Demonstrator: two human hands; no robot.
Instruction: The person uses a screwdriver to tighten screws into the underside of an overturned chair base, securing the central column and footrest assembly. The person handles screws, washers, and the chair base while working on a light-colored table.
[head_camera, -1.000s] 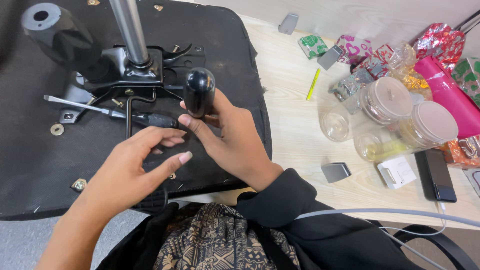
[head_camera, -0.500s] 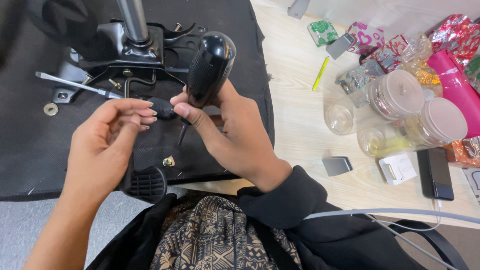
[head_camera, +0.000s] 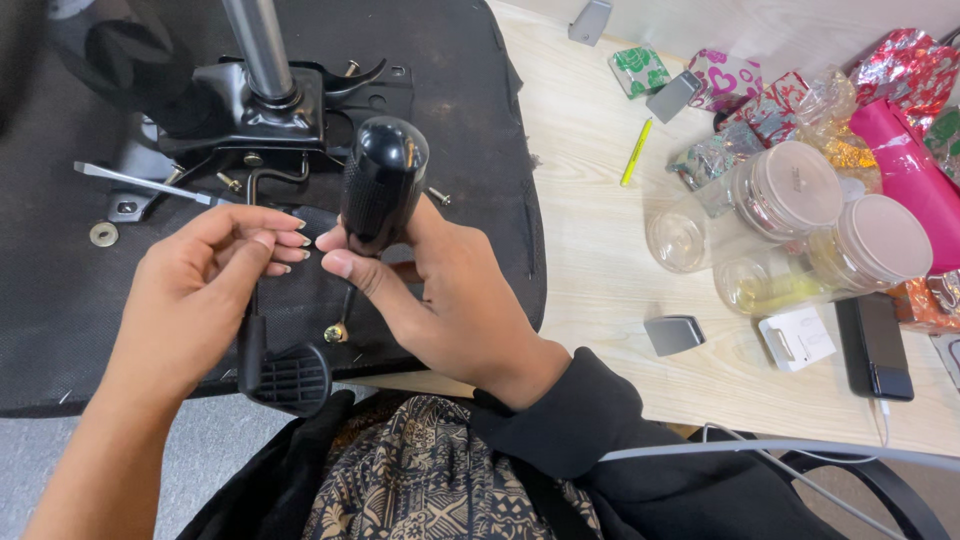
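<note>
My right hand (head_camera: 440, 300) grips the black handle (head_camera: 383, 185), long axis near upright. My left hand (head_camera: 200, 290), fingers pinched, sits just left, touching its base.

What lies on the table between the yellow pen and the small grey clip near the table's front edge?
In the head view, only bare wooden table lies between the yellow pen and the grey clip; the clear jars stand off to the right.
</note>
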